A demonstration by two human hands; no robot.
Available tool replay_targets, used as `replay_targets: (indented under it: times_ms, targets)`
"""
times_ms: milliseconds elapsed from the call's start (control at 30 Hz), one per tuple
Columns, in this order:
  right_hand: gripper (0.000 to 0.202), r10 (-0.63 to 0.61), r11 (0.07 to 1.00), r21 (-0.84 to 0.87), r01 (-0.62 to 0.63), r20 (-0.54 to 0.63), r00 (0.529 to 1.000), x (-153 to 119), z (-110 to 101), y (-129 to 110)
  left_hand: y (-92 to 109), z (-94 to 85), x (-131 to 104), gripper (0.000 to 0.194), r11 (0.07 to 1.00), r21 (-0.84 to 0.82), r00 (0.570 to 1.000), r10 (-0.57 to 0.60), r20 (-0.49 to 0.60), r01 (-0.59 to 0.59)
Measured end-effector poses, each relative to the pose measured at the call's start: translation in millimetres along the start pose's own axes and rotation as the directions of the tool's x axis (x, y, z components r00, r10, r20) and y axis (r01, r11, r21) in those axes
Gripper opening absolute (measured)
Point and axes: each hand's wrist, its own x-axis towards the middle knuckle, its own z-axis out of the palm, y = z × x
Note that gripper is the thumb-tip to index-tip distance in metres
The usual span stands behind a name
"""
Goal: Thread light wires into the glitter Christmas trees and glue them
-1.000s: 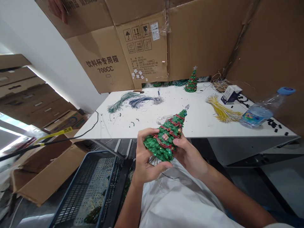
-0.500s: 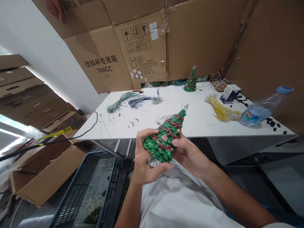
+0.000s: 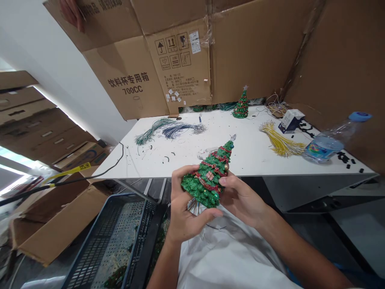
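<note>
A small green Christmas tree figurine [image 3: 207, 176] with red garlands, gold balls, a pink gift box and a clear tip is held tilted in front of the table edge, its top leaning to the right. My left hand [image 3: 186, 204] grips its base from the left, thumb below and fingers over the side. On the right side, my right hand [image 3: 240, 196] holds the tree with the thumb on its front; the other fingers are partly hidden behind it. Thin wires [image 3: 195, 206] stick out from underneath the base, near my left palm.
On the white table [image 3: 240, 160] lie green wires [image 3: 153, 129], blue wires [image 3: 180, 129] and a yellow wire bundle [image 3: 279, 140]. Another tree [image 3: 241, 105], a small box [image 3: 291, 120] and a water bottle [image 3: 326, 144] stand there. Below left are a blue crate [image 3: 87, 245] and an open carton [image 3: 57, 224]. Another person's hand [image 3: 71, 14] shows at top left.
The tree has tipped slightly, its tip shifting a little left and down. Both hands keep their hold with almost the same grip.
</note>
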Motion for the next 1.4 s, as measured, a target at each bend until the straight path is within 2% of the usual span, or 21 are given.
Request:
replay_targets:
  times_ms: [333,600,700,800,867,967,1067,1200,1233,1333,1400]
  targets:
    - [0.067,-0.058,0.996,-0.07,0.056,-0.023,0.998,-2.1,1.0,-3.8,-2.3,0.5,-0.9,0.041,0.998,-0.055,0.999,-0.022,0.034,0.023]
    - [0.063,-0.086,0.996,-0.041,0.084,-0.045,0.995,1.7,1.7,-7.0,-10.5,2.4,-0.9,0.041,0.999,-0.039,0.999,-0.024,0.048,0.026]
    - [0.05,-0.074,0.997,-0.012,0.073,-0.051,0.996,7.3,0.8,-6.3,-8.3,7.4,3.3,0.042,0.999,-0.005,0.999,-0.046,0.028,0.046]
    - [0.03,-0.051,0.998,0.024,0.053,-0.065,0.997,15.8,-3.6,-5.6,-2.1,10.2,10.5,0.042,0.992,0.052,0.992,-0.116,0.044,0.113]
    - [0.025,-0.017,0.998,0.054,0.02,-0.061,0.998,22.0,-8.6,-6.7,3.2,6.1,15.5,0.042,0.986,0.07,0.981,-0.156,0.117,0.149]
    - [0.031,0.066,0.996,0.062,-0.065,-0.012,0.998,29.4,-18.5,-11.3,9.3,-10.6,20.8,0.05,0.987,-0.008,0.962,-0.154,0.226,0.16]
    - [0.036,0.104,0.994,0.016,-0.105,0.036,0.994,34.1,-27.2,-15.8,8.1,-31.2,22.3,0.058,0.983,-0.075,0.955,-0.141,0.26,0.166]
    - [0.053,0.107,0.991,0.075,-0.113,0.082,0.991,39.0,-31.1,-13.5,-6.2,-43.4,21.3,0.042,0.965,-0.112,0.954,-0.208,0.214,0.235]
    - [0.057,0.114,0.988,0.091,-0.122,0.086,0.99,40.3,-30.8,-11.1,-10.1,-42.3,20.9,0.047,0.972,-0.075,0.95,-0.198,0.241,0.222]
    - [0.058,0.117,0.988,0.089,-0.123,0.071,0.991,43.5,-29.4,-0.7,-16.7,-29.4,18.0,0.078,0.993,0.024,0.927,-0.116,0.357,0.115]
    - [0.06,0.105,0.992,0.058,-0.108,0.057,0.993,44.4,-29.2,6.8,-17.5,-13.9,13.8,0.096,0.994,0.02,0.937,-0.105,0.334,0.104]
